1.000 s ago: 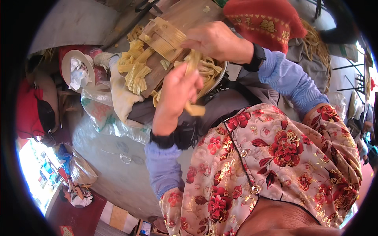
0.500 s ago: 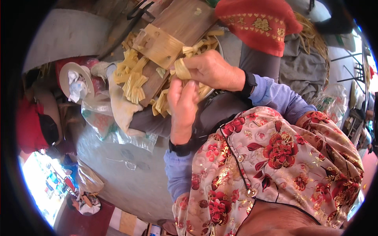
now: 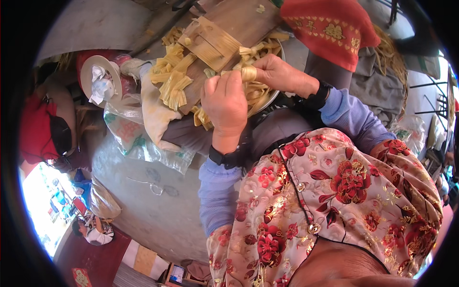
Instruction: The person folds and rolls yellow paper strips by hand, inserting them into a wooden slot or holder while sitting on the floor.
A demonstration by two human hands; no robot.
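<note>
A pale yellow flat strip (image 3: 249, 73), folded into a loop, is pinched between my two hands over the edge of a long wooden board (image 3: 192, 93). My left hand (image 3: 224, 103) has its fingers curled in toward the strip's near side. From the right, my right hand (image 3: 287, 76) grips it between thumb and fingers. Just beyond lies a smaller flat wooden block (image 3: 210, 42) with a groove. Several yellow folded bundles (image 3: 173, 91) rest on the board to the left. More yellow strips (image 3: 258, 97) fill a round metal basin (image 3: 273, 99) beneath my hands.
A red cloth (image 3: 330, 28) with gold patterns covers my right knee. On the left stand a white round container (image 3: 86, 79) with crumpled paper and a clear plastic bag (image 3: 124, 119). Grey cloth (image 3: 377, 81) lies at right. Farther off at lower left is another person (image 3: 95, 232).
My left fingers have curled over toward the strip, and my right hand has turned lower beside it. The whole scene has shifted slightly in view.
</note>
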